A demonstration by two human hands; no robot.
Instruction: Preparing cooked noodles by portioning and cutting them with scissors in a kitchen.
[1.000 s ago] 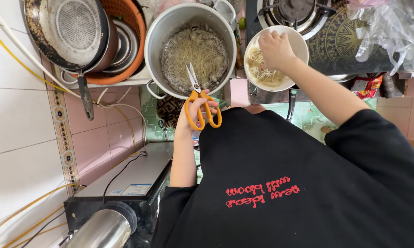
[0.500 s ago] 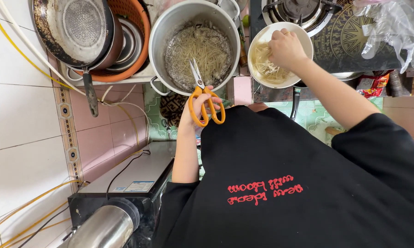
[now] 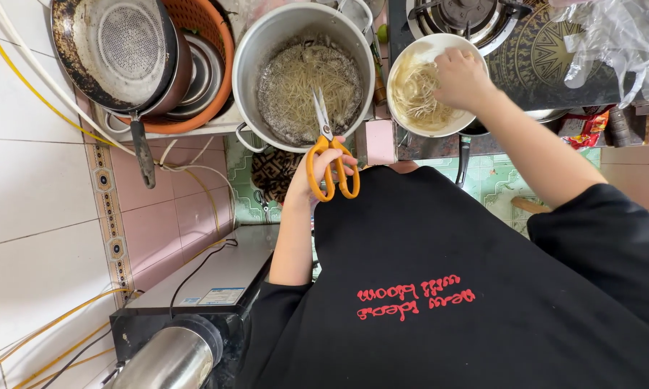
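Left hand (image 3: 311, 176) gripping orange scissors (image 3: 329, 160), blades up over the pot (image 3: 304, 72) at top centre; right hand (image 3: 460, 78) pinching noodles (image 3: 419, 92) in the white bowl (image 3: 403, 65), ready for snipping probably.

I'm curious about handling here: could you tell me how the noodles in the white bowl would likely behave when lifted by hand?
The noodles look thin, limp and tangled, so a pinch from the right hand would probably lift a floppy, trailing clump. They appear wet, so likely slippery. The white bowl seems shallow, so strands may drape over its rim.

L hand (image 3: 317, 169) fingers curled shut, arm bent; R hand (image 3: 463, 79) reaching fwd, fingers pinched.
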